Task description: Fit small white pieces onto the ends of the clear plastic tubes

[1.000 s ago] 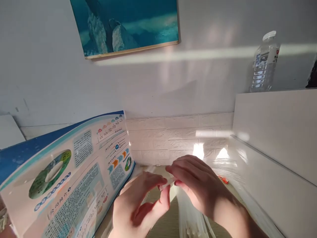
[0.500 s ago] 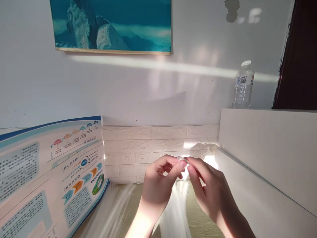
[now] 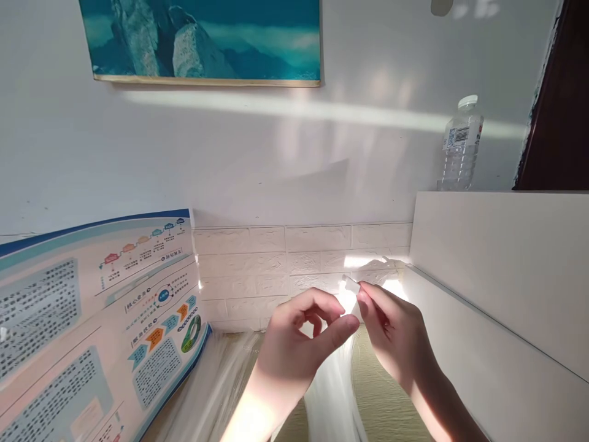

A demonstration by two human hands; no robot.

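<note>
white piece (image 3: 351, 284) pinched between right fingers (image 3: 372, 291), jutting up-left; left fingers (image 3: 341, 331) parted just below

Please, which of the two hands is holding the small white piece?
The right hand: its thumb and finger pinch the small white piece. The left hand, nearer the printed sheet, does not grip it.

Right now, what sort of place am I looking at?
Probably an indoor work corner, perhaps in a home or office: a picture hangs on the wall, a printed sheet stands at left, and pale strands lie on the surface below the left hand and right hand.
</note>
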